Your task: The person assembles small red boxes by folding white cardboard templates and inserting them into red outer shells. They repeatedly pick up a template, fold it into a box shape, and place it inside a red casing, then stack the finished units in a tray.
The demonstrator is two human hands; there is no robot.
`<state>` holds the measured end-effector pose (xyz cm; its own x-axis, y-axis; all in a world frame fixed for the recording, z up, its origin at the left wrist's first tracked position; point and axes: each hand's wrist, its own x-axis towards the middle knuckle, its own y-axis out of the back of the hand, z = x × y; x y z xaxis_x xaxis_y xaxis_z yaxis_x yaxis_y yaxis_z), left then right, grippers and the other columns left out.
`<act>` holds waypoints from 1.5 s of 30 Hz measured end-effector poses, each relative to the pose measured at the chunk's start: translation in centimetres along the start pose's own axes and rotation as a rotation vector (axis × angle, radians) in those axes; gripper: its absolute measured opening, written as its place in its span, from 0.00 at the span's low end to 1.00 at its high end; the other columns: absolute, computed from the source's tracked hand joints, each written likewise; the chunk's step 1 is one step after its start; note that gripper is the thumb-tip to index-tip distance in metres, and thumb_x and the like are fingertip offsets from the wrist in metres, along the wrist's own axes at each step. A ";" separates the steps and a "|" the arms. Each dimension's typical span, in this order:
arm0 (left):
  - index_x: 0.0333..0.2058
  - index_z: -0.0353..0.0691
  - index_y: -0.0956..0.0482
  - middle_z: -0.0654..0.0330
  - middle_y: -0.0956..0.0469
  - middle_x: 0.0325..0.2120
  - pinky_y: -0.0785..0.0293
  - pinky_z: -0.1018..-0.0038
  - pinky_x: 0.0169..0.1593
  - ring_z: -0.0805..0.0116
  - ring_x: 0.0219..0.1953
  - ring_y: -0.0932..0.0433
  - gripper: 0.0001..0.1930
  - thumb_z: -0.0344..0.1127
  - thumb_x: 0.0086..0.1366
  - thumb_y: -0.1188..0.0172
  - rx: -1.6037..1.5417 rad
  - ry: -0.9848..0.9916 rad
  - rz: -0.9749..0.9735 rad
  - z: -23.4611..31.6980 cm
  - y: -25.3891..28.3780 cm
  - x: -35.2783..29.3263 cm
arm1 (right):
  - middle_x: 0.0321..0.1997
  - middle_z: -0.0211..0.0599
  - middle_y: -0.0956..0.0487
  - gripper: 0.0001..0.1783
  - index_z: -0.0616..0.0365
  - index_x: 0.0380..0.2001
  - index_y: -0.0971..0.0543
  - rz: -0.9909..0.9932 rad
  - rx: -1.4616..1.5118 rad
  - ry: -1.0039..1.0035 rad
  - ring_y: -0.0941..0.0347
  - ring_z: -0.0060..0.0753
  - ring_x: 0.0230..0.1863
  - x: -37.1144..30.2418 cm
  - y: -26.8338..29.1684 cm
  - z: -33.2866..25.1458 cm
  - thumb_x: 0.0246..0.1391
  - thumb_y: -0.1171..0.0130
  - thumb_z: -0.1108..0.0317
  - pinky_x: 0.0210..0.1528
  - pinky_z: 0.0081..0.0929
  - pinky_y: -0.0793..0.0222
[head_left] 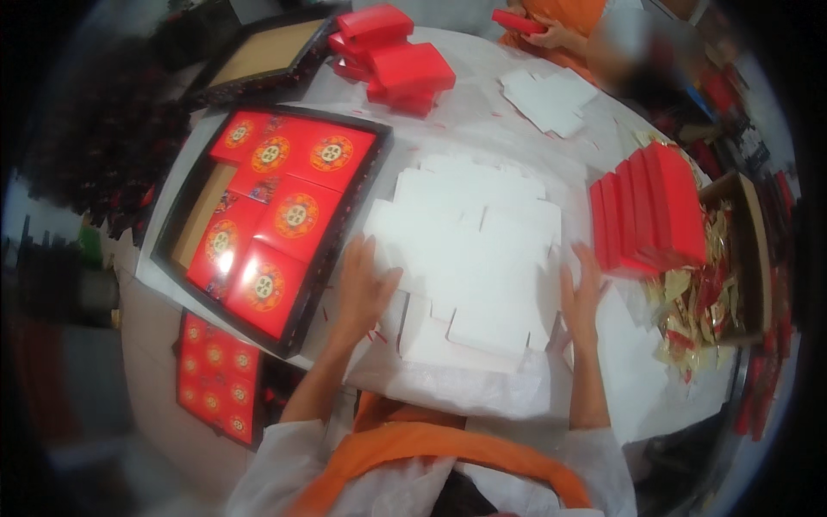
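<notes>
A stack of flat, unfolded white cardboard box blanks lies on the table in front of me. At its left edge is my left hand, fingers spread and nothing in them. My right hand rests along the opposite edge, its fingers stretched out and also without anything in them. To the left, a black-rimmed tray holds several red boxes with round orange emblems. Right of the blanks, several red boxes stand on edge in a row.
A carton of gold wrapped packets sits at the right. Red boxes are piled at the back, beside another tray. More white blanks lie near a co-worker's hand holding a red box. Below left is a red-patterned box.
</notes>
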<state>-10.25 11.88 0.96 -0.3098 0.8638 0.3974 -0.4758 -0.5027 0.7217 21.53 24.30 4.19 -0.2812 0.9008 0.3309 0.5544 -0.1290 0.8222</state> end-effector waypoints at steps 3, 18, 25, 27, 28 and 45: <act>0.52 0.26 0.42 0.39 0.38 0.49 0.44 0.60 0.56 0.45 0.54 0.40 0.34 0.35 0.49 0.39 0.187 0.141 0.101 -0.6 -2.2 1.1 | 0.56 0.56 0.39 0.28 0.68 0.54 0.42 0.004 0.011 -0.176 0.46 0.49 0.60 -4.7 0.2 1.9 0.51 0.51 0.70 0.62 0.35 0.56; 0.48 0.30 0.36 0.47 0.36 0.49 0.43 0.61 0.52 0.51 0.51 0.39 0.25 0.35 0.51 0.44 0.277 0.125 0.177 -1.2 -4.6 1.2 | 0.53 0.56 0.38 0.30 0.69 0.54 0.42 0.081 0.330 -0.239 0.46 0.53 0.55 -6.3 -3.9 1.3 0.48 0.49 0.69 0.58 0.43 0.54; 0.40 0.35 0.30 0.54 0.28 0.39 0.36 0.64 0.45 0.56 0.44 0.32 0.15 0.28 0.51 0.47 0.391 0.030 0.195 -0.7 -3.9 2.4 | 0.52 0.56 0.37 0.29 0.69 0.53 0.42 0.101 0.257 -0.200 0.45 0.53 0.54 -6.3 -3.9 1.2 0.48 0.49 0.69 0.57 0.43 0.53; 0.36 0.36 0.29 0.54 0.28 0.35 0.33 0.65 0.41 0.56 0.39 0.30 0.11 0.28 0.51 0.48 0.425 0.117 0.133 -1.1 -3.3 3.4 | 0.52 0.56 0.37 0.29 0.69 0.53 0.42 0.100 0.244 -0.192 0.45 0.53 0.54 -6.4 -4.2 1.2 0.48 0.48 0.69 0.57 0.43 0.53; 0.34 0.36 0.29 0.54 0.27 0.33 0.31 0.65 0.38 0.56 0.37 0.29 0.09 0.28 0.52 0.49 0.442 0.162 0.102 -1.4 -3.0 3.9 | 0.52 0.56 0.37 0.29 0.68 0.53 0.42 0.099 0.244 -0.181 0.45 0.54 0.54 -6.4 -4.4 1.4 0.48 0.48 0.69 0.57 0.43 0.53; 0.43 0.33 0.35 0.60 0.28 0.35 0.33 0.80 0.42 0.78 0.37 0.30 0.11 0.29 0.62 0.55 -1.192 0.425 0.006 7.3 10.3 4.7 | 0.54 0.43 0.36 0.27 0.63 0.57 0.45 0.092 0.912 -0.440 0.40 0.37 0.55 -6.6 -1.5 2.2 0.54 0.56 0.69 0.56 0.28 0.44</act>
<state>-10.61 11.00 14.35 -0.4482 0.8935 0.0260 -0.8494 -0.4166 -0.3239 24.29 19.45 -0.29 0.0035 0.9997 0.0242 0.9972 -0.0052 0.0743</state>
